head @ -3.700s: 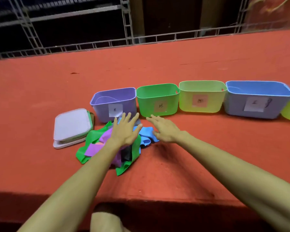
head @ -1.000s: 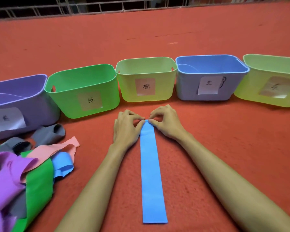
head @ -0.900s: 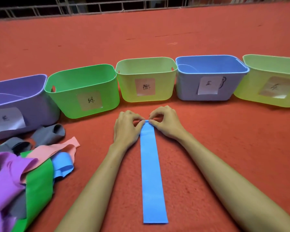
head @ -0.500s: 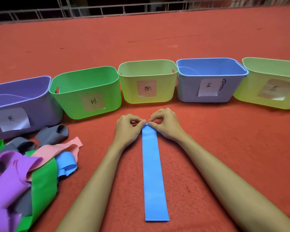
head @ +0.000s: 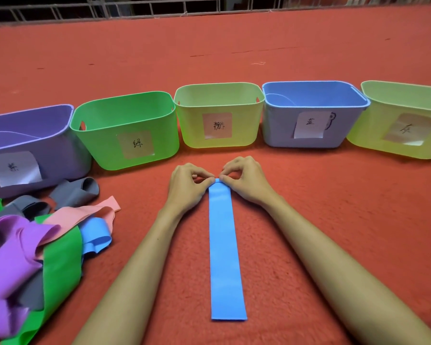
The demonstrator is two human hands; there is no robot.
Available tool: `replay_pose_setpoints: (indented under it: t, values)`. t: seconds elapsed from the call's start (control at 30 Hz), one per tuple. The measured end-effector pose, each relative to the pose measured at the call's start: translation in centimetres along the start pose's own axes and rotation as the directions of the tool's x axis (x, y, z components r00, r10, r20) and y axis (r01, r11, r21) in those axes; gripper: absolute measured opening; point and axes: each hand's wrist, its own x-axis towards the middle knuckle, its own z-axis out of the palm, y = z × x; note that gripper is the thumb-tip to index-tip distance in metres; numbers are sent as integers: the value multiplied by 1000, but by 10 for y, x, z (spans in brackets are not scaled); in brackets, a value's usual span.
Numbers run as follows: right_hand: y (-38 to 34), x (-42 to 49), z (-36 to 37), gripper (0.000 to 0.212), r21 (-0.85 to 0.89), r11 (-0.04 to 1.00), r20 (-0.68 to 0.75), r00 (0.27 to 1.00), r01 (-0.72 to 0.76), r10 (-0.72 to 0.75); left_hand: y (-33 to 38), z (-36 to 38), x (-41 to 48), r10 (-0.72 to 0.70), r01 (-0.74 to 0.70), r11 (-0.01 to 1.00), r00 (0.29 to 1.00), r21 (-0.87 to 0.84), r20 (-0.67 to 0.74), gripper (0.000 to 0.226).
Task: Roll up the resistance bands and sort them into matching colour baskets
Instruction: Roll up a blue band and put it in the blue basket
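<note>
A blue resistance band (head: 225, 255) lies flat and straight on the red surface, running away from me. My left hand (head: 188, 186) and my right hand (head: 245, 181) pinch its far end, which is folded over slightly. Behind them stands a row of labelled baskets: purple (head: 47, 145), green (head: 102, 145), yellow-green (head: 192, 135), blue (head: 279, 130) and another yellow-green (head: 363, 140). A pile of loose bands (head: 42, 250) in purple, green, pink, blue and grey lies at the left.
The red carpeted surface (head: 334, 220) stretches far back to a metal railing (head: 159, 8). Two grey bands (head: 77, 191) lie curled in front of the purple basket.
Since 3.7 s ago, one blue band has come out of the pile and lies flat in front of me. Over the last second, both hands stay pinched on its far end, starting a small fold.
</note>
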Motion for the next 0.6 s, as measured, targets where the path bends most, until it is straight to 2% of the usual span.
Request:
replay_pose_setpoints:
  t: [0.27,0.6]
  values:
    - [-1,-2,0,7,-2,999,0,999,37,-37,-8,-2,0,12,-11,1000,999,-7,42,6]
    - [-2,-6,-3,13,-9,999,31,999,43,-43,-6,-4,-2,15,-15,1000,1000,-26,19,6]
